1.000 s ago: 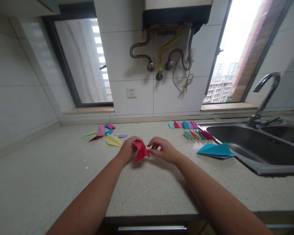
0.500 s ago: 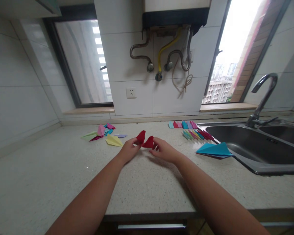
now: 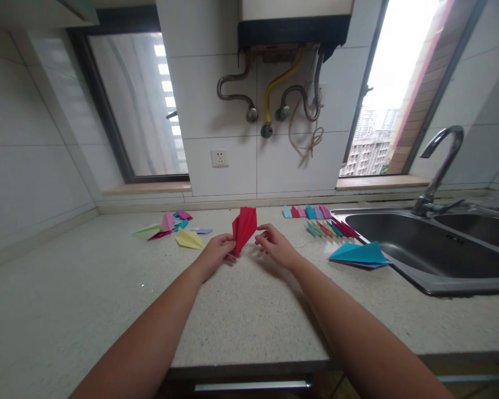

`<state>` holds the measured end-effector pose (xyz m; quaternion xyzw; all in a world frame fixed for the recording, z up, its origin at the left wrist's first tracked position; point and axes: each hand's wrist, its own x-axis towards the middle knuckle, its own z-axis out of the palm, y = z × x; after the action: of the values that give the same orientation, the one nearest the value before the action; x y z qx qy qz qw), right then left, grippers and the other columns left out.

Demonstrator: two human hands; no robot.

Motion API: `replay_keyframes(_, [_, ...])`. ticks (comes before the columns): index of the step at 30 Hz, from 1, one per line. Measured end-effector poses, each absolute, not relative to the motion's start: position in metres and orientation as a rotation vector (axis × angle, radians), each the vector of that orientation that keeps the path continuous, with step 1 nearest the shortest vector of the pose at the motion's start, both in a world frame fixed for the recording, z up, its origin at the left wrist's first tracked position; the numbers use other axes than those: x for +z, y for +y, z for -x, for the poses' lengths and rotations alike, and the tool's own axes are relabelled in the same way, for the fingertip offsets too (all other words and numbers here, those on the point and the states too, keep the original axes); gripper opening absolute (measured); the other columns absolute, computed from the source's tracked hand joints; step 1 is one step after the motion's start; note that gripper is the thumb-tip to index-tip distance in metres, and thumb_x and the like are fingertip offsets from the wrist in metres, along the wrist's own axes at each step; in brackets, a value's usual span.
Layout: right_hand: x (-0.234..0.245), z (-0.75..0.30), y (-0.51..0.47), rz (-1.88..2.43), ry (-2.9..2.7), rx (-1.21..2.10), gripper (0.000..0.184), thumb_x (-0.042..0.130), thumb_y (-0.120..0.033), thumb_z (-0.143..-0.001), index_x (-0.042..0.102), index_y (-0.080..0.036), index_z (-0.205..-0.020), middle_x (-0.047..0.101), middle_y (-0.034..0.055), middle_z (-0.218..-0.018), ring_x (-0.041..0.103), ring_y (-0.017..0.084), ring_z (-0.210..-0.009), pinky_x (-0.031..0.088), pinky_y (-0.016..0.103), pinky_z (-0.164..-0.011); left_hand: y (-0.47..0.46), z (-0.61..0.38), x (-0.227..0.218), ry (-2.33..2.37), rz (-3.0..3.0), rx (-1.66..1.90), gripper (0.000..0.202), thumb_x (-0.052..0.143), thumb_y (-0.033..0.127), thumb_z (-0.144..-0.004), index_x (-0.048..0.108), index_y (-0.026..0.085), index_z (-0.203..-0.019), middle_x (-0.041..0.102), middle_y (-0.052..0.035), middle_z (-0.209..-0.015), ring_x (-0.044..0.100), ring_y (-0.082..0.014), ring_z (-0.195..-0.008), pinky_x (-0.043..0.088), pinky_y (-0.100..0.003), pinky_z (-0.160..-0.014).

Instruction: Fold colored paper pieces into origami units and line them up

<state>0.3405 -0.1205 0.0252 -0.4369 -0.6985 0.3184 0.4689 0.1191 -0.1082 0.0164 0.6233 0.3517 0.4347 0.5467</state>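
A folded red paper piece (image 3: 244,228) stands upright above the speckled counter (image 3: 249,316). My left hand (image 3: 217,254) pinches its lower end, fingers closed on it. Just to the right, my right hand (image 3: 274,246) hovers with curled fingers near the paper's right edge; I cannot tell whether it touches it.
Folded colored papers (image 3: 166,224) and a yellow folded paper (image 3: 190,239) lie at the left rear. Two rows of small colored folded pieces (image 3: 322,220) and a blue folded paper (image 3: 359,254) lie beside the steel sink (image 3: 441,252) and its faucet (image 3: 438,166).
The red paper went from lying low between both hands to standing upright in my left hand. My right hand has let go of it or loosened its hold.
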Motion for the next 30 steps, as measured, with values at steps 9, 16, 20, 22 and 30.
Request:
replay_keyframes(9, [0.025,-0.349,-0.116,0.949,-1.724,0.659,0.046,0.058,-0.033,-0.087,0.041,-0.027,-0.129,0.066,0.0035,-0.1,0.062,0.013,-0.07,0.051,0.03,-0.066,-0.109,-0.115,0.018,0.869,-1.328,0.999,0.041,0.071,0.039,-0.08,0.069,0.015,-0.112,0.065,-0.0049,-0.078,0.059,-0.0094,-0.065,0.046,-0.017,-0.054])
replay_keyframes(16, [0.025,-0.352,-0.115,1.023,-1.843,0.575,0.022,0.055,-0.029,-0.088,0.064,-0.023,-0.107,0.069,0.003,-0.092,0.062,0.012,-0.066,0.051,0.03,-0.068,-0.113,-0.114,0.02,0.871,-1.258,1.005,0.053,0.074,0.036,-0.078,0.062,0.017,-0.126,0.064,-0.0046,-0.075,0.059,-0.0092,-0.062,0.044,-0.016,-0.052])
replay_keyframes(20, [0.022,-0.354,-0.112,1.042,-1.863,0.602,0.02,0.052,-0.03,-0.09,0.066,-0.023,-0.103,0.071,0.0027,-0.083,0.063,0.013,-0.064,0.05,0.028,-0.063,-0.115,-0.113,0.021,0.854,-1.241,1.009,0.049,0.072,0.034,-0.08,0.061,0.018,-0.124,0.064,-0.0044,-0.074,0.059,-0.0096,-0.061,0.043,-0.016,-0.05])
replay_keyframes(22, [0.022,-0.355,-0.113,1.06,-1.866,0.597,0.021,0.051,-0.031,-0.091,0.067,-0.022,-0.101,0.071,0.0024,-0.079,0.062,0.013,-0.062,0.049,0.027,-0.062,-0.115,-0.113,0.021,0.841,-1.209,1.006,0.04,0.07,0.034,-0.081,0.064,0.016,-0.116,0.064,-0.005,-0.075,0.06,-0.0101,-0.063,0.044,-0.016,-0.05])
replay_keyframes(30, [0.03,-0.354,-0.117,1.076,-1.706,0.703,0.022,0.054,-0.036,-0.088,0.066,-0.019,-0.091,0.069,0.0023,-0.072,0.059,0.012,-0.054,0.047,0.025,-0.053,-0.11,-0.112,0.017,0.794,-1.187,1.028,0.024,0.067,0.027,-0.081,0.063,0.016,-0.102,0.067,-0.0052,-0.082,0.064,-0.0117,-0.066,0.048,-0.018,-0.049])
